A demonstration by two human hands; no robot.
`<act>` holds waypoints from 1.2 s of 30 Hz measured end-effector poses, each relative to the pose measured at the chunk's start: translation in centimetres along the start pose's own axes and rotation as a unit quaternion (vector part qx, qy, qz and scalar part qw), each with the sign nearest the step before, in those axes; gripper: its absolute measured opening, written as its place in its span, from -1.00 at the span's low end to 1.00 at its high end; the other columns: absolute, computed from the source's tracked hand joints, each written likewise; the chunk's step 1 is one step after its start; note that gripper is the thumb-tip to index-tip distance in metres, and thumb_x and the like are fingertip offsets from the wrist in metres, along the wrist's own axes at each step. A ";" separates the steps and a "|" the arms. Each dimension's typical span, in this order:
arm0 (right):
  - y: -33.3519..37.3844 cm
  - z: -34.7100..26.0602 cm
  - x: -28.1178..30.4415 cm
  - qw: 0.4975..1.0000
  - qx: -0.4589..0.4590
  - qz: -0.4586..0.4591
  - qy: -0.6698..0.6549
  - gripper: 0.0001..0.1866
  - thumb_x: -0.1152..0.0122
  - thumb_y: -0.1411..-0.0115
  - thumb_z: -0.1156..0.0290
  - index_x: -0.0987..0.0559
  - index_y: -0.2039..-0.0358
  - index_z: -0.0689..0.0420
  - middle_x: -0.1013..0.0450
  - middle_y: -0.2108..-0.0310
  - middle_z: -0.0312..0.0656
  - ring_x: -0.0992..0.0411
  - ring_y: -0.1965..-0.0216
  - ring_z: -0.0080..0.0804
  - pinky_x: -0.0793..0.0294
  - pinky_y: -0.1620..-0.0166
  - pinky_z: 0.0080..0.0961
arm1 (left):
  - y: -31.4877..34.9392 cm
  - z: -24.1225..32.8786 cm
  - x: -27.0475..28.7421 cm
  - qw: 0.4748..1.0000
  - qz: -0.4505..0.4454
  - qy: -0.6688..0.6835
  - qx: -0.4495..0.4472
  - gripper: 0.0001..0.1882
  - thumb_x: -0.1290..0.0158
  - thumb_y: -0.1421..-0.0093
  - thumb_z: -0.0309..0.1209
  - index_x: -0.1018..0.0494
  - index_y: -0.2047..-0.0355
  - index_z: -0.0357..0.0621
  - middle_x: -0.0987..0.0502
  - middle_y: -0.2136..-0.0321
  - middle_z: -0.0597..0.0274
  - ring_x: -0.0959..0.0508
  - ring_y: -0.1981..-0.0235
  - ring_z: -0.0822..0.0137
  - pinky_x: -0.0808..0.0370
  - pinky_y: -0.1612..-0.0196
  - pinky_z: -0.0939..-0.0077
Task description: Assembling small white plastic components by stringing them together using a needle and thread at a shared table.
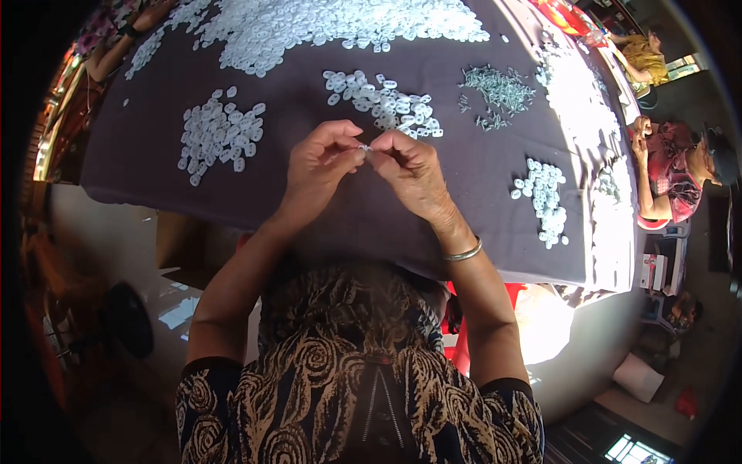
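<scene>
My left hand [325, 158] and my right hand [410, 170] meet above the near part of the table, fingertips almost touching. Pinched between them is a tiny pale piece [365, 148], mostly covered by the fingers, so its exact shape is unclear. Just beyond the fingertips lies a loose group of small white oval plastic parts [386, 100] with dark marks or holes. To the left of my left hand sits a heap of similar white parts [220, 135]. Right of my right hand are a scatter of thin greenish-grey screw-like pins [498, 93] and another small heap of white parts [543, 193].
A dark cloth covers the table [479, 224]. Across its far side spreads a very large pile of white parts [309, 27]. Another person [672, 166] sits at the right edge, a second one [641, 62] farther off. Someone's arm [116, 54] rests at the far left.
</scene>
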State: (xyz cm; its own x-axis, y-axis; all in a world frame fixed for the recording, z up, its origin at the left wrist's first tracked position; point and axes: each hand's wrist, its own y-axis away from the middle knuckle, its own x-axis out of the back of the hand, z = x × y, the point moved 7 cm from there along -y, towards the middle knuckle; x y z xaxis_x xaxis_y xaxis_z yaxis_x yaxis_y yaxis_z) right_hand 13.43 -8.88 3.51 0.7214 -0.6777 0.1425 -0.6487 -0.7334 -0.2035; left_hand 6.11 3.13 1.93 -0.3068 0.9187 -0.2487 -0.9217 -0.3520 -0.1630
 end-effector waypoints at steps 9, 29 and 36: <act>-2.5 -1.5 12.8 0.946 0.026 0.153 0.284 -0.94 -0.19 -0.10 0.52 -0.56 0.41 0.23 -0.44 0.59 -0.37 -0.32 0.51 -0.70 -0.35 0.41 -0.66 | -0.6 -0.7 0.3 1.000 0.017 -0.007 0.022 -0.73 -0.09 -0.13 -0.59 -0.37 0.14 -0.18 -0.44 0.42 0.32 -0.42 0.43 0.57 -0.40 0.40 0.66; -7.7 2.6 14.6 0.879 0.002 0.044 0.474 -0.88 -0.25 -0.02 0.44 -0.55 0.49 0.23 -0.45 0.63 -0.12 -0.43 0.57 -0.38 -0.38 0.46 -0.44 | -0.4 -2.1 0.3 0.999 0.020 -0.041 0.015 -0.79 -0.08 -0.13 -0.57 -0.39 0.21 -0.14 -0.41 0.42 0.41 -0.40 0.44 0.65 -0.40 0.39 0.73; -5.4 0.1 8.5 0.980 0.035 0.030 0.194 -0.95 -0.11 -0.11 0.54 -0.54 0.44 0.20 -0.41 0.57 -0.36 -0.33 0.53 -0.65 -0.36 0.43 -0.65 | 0.2 -2.2 0.0 0.999 0.026 -0.017 -0.029 -0.75 -0.10 -0.13 -0.59 -0.40 0.18 -0.12 -0.44 0.41 0.41 -0.42 0.47 0.66 -0.39 0.44 0.76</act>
State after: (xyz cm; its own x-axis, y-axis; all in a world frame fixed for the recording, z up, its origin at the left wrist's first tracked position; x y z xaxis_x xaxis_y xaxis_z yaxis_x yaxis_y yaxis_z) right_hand 23.13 -10.65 5.76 0.5274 -0.6989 0.4832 -0.6588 -0.6955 -0.2868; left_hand 6.47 2.66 -0.24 -0.3625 0.9044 -0.2250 -0.8894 -0.4079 -0.2065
